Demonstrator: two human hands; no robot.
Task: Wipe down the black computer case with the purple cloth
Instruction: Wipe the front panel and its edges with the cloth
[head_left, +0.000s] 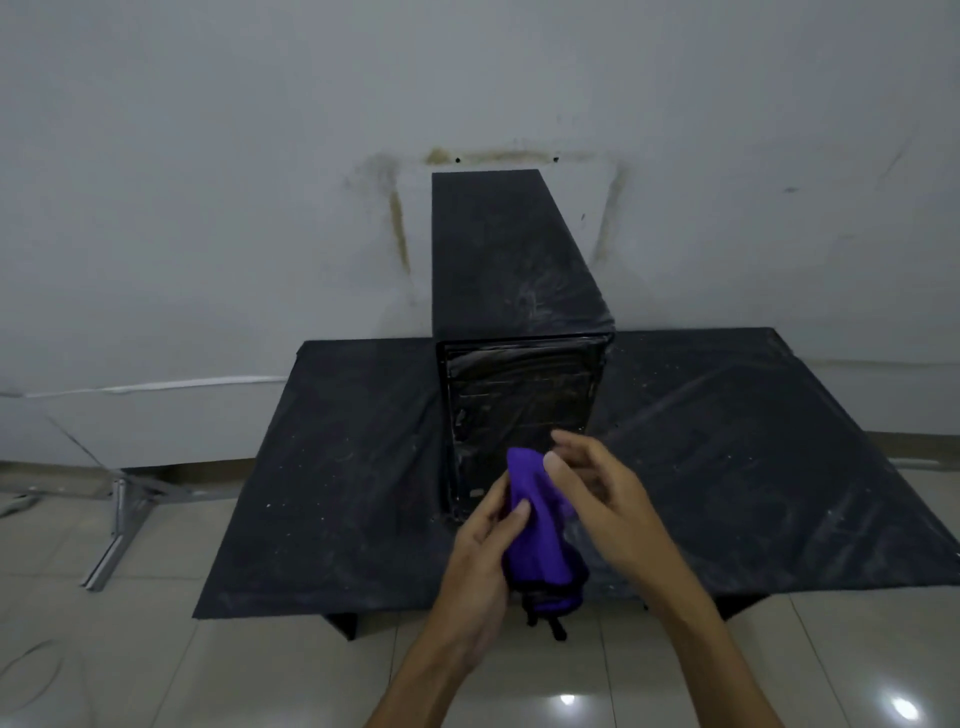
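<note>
Purple cloth (535, 535): one, bunched into a long wad, held in the air just in front of the lower front panel of the black computer case (509, 260), above the near part of the table cover (337, 467)
Left hand (480, 561): one, fingers curled round the purple cloth from the left, thumb pressed onto its front
Right hand (602, 499): one, fingers apart and loosely bent, gripping nothing; its thumb tip lies at the cloth's upper end, and blur hides whether it touches
Black computer case: one, standing upright on the table cover with its back to the wall (208, 156); top and front panel streaked with pale dust
Table cover: one black sheet, speckled with pale flecks, spread flat under the case and wider than it on both sides
Wall: grey-white, with brownish stain lines around the case and two small dark holes above it
Metal stand (122, 525): one, on the tiled floor (260, 675) to the left of the table cover, well apart from both hands
White cable (156, 387): one, running along the wall on the left
Floor: pale tiles with two bright light reflections at the lower right
</note>
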